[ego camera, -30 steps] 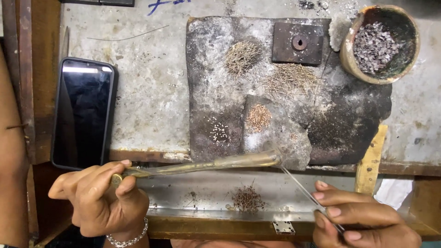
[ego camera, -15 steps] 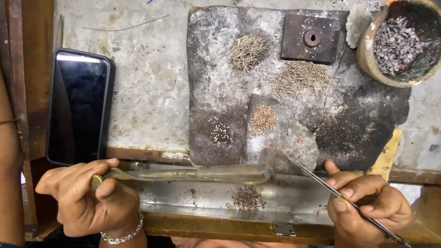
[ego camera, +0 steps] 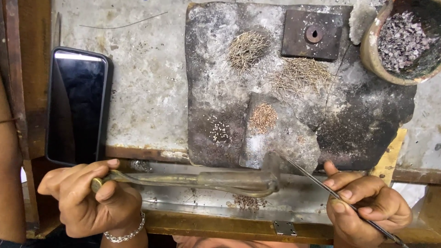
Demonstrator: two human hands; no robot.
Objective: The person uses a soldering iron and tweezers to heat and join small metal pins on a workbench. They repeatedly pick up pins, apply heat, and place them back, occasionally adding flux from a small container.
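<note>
So the left hand (ego camera: 89, 195) is gripping the end of a long curved metal blowpipe (ego camera: 197, 180), fingers clenched around it, with the pipe running out sideways past the fingertips toward the other hand. The right hand (ego camera: 365, 206) is pinching thin tweezers (ego camera: 321, 186) between thumb and fingers, the tip sticking out up and away from them, just beside the pipe's far end at the edge of a dark scorched slab (ego camera: 294, 105). Little piles of wire bits (ego camera: 262, 117) are sitting on the slab, well beyond both sets of fingers. A phone (ego camera: 76, 105) is lying just above the left fingers.
</note>
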